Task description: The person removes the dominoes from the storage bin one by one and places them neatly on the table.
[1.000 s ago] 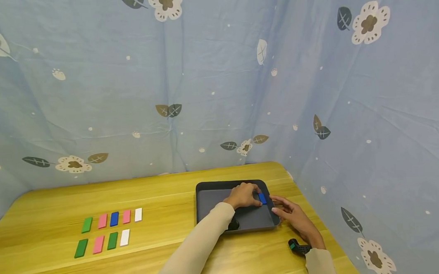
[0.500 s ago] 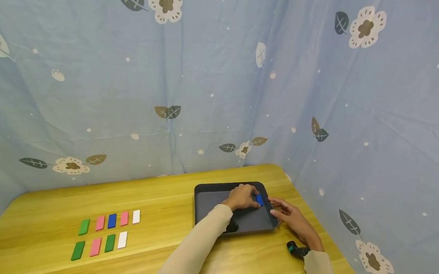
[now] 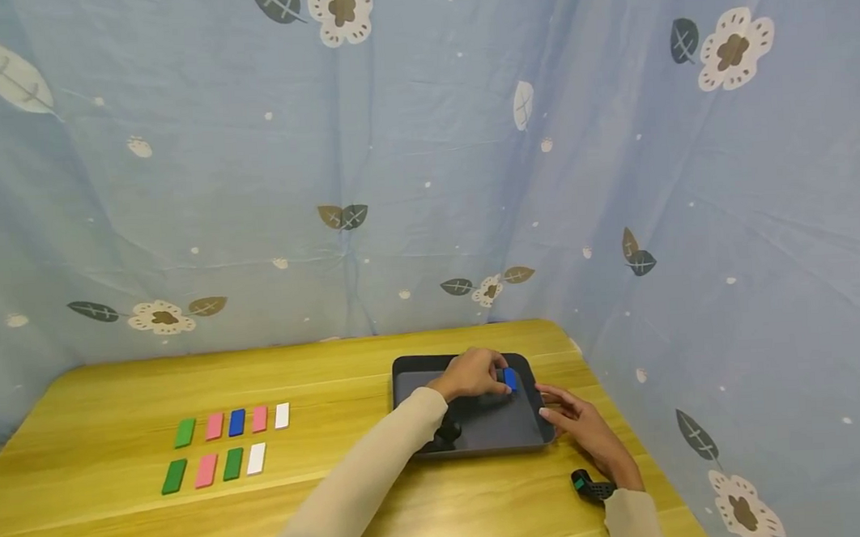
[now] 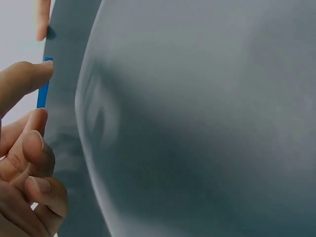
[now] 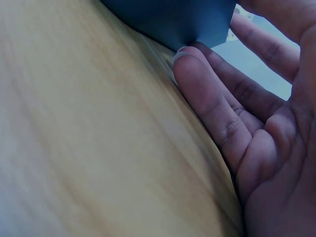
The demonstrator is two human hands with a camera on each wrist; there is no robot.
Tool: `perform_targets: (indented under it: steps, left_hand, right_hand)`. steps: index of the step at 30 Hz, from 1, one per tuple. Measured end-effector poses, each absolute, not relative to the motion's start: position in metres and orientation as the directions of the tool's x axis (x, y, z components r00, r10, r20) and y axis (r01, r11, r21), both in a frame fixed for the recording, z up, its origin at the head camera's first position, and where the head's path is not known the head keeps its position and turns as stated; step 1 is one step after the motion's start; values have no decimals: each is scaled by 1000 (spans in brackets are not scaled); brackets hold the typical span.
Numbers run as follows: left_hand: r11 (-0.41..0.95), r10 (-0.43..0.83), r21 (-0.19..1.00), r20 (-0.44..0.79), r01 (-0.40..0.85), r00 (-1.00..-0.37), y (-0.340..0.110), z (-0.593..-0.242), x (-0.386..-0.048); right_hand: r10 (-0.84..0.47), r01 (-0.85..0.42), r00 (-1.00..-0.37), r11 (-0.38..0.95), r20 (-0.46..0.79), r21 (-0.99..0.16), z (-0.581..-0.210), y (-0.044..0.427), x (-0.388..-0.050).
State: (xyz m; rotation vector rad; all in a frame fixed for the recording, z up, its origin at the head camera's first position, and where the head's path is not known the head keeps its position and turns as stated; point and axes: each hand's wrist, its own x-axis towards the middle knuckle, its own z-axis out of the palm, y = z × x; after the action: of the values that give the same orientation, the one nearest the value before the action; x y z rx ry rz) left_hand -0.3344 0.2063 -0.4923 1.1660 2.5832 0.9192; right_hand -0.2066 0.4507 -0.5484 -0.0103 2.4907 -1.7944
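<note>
In the head view, a dark grey tray [image 3: 476,451] sits on the right part of the wooden table. My left hand [image 3: 472,373] reaches across it and pinches a blue tile [image 3: 510,379] between thumb and fingers near the tray's right wall. The left wrist view catches the same blue tile [image 4: 43,95] edge-on, partly covered by a fingertip. My right hand [image 3: 580,423] touches the tray's right side, its fingers loosely extended. From the right wrist, those fingers [image 5: 200,84] rest against the tray's outer corner [image 5: 177,22].
Two rows of tiles lie left on the table [image 3: 384,514]: green [image 3: 186,433], pink [image 3: 214,426], blue [image 3: 237,422] and white [image 3: 282,416]. A patterned blue curtain [image 3: 409,156] hangs behind and on the right. A black band [image 3: 591,485] is on the right wrist.
My left hand and the blue tile have shifted back and a little left relative to the tray, away from its right wall. The right hand keeps its place; the head view has swung slightly.
</note>
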Motion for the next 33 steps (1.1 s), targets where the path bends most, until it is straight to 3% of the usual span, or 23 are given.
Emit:
perform_targets:
  steps: [24,33]
  left_hand:
    - [484,730,552,174,679,-661,152,-459,-320]
    - [502,698,554,194,664,-689,125,-452,-313]
  right_hand:
    - [-50,23,-998,329,-42,-944,-546,452,-205]
    - [-67,13,-997,334,-37,-943,-547,451,-206]
